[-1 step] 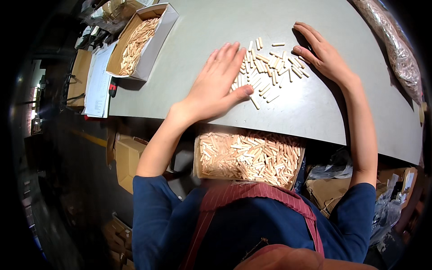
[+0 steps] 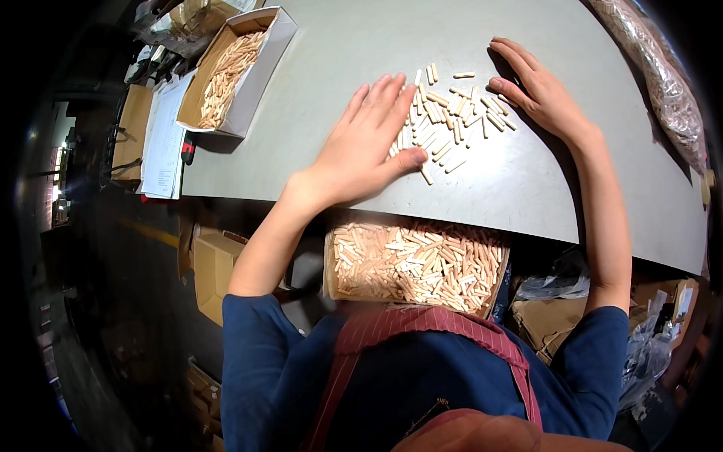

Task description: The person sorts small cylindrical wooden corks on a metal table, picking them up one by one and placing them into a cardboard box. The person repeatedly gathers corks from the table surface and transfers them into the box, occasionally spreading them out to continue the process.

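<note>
Flat on the grey counter (image 2: 527, 188), the left hand (image 2: 369, 143) lies spread over the near edge of a loose pile of short wooden dowels (image 2: 452, 113), fingers apart, gripping nothing. Just beyond the pile, the right hand (image 2: 538, 90) rests open against its far side. Below the counter edge sits a box of dowels (image 2: 414, 264).
</note>
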Motion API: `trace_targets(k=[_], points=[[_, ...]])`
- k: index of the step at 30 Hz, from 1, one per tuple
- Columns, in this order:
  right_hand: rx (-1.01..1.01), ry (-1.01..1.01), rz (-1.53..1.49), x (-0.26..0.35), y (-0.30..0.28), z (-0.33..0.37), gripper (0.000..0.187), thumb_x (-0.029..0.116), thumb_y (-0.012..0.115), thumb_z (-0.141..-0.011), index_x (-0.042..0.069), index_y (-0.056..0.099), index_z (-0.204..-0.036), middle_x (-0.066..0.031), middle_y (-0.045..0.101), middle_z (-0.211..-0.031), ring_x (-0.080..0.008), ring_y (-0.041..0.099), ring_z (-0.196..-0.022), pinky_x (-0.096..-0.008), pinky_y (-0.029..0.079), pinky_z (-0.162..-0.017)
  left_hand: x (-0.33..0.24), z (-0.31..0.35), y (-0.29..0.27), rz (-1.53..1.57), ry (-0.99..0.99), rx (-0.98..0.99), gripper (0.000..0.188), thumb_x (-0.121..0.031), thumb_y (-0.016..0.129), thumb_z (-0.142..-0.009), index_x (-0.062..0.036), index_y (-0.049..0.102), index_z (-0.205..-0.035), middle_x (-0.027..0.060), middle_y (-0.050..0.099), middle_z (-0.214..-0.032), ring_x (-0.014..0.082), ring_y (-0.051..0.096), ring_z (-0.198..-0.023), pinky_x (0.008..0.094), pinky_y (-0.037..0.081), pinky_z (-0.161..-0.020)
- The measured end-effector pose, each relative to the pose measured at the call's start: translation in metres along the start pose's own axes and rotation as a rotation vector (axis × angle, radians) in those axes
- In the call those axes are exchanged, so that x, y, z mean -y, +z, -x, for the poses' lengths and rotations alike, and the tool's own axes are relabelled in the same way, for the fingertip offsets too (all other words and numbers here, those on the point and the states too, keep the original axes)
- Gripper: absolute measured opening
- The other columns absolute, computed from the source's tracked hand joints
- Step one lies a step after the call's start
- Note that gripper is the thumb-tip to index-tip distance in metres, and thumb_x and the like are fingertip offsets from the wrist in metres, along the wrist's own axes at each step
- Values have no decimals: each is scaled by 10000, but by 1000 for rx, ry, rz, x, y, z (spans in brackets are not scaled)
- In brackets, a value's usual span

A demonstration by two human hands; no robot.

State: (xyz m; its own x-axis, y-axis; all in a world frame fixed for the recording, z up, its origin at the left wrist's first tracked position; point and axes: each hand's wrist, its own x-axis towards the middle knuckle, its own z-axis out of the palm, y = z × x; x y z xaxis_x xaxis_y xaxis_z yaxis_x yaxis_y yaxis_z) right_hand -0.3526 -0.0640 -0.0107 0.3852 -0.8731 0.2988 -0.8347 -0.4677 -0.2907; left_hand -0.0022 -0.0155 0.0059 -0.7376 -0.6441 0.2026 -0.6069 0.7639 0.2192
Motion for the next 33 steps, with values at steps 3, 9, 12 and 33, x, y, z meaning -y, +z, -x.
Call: trace_targets(k=[3,9,12,33], points=[[0,-22,-2,2,-1,-2,687,509,606,-1057,37,495,-1544,-177,490,-1600,-355,510,-1447,-422,441,-1200,-11,4,-2,-13,51,52,920,-617,529,-1040,26,276,-1648,290,291,-1695,455,271,-1583,535,187,-1306],[-29,-56,-10,-4,4,1,684,513,604,-1059,32,502,-1534,-180,496,-1591,-354,514,-1442,-424,442,-1199,-32,28,-7,-3,56,113,1010,-671,523,-1000,61,255,-1642,294,267,-1701,463,273,-1577,562,186,-1300],[-30,-48,-27,-4,5,2,689,517,599,-1060,41,492,-1547,-184,487,-1598,-356,506,-1451,-424,437,-1205,-36,40,-10,27,32,122,1021,-686,519,-997,53,249,-1649,296,258,-1706,465,266,-1580,554,180,-1302],[18,0,-34,-1,1,-2,662,448,609,-1063,54,459,-1573,-178,464,-1627,-354,490,-1469,-420,415,-1217,-20,46,-9,1093,-250,-252,860,-615,300,-1126,89,292,-1620,287,426,-1628,354,412,-1536,458,274,-1292]])
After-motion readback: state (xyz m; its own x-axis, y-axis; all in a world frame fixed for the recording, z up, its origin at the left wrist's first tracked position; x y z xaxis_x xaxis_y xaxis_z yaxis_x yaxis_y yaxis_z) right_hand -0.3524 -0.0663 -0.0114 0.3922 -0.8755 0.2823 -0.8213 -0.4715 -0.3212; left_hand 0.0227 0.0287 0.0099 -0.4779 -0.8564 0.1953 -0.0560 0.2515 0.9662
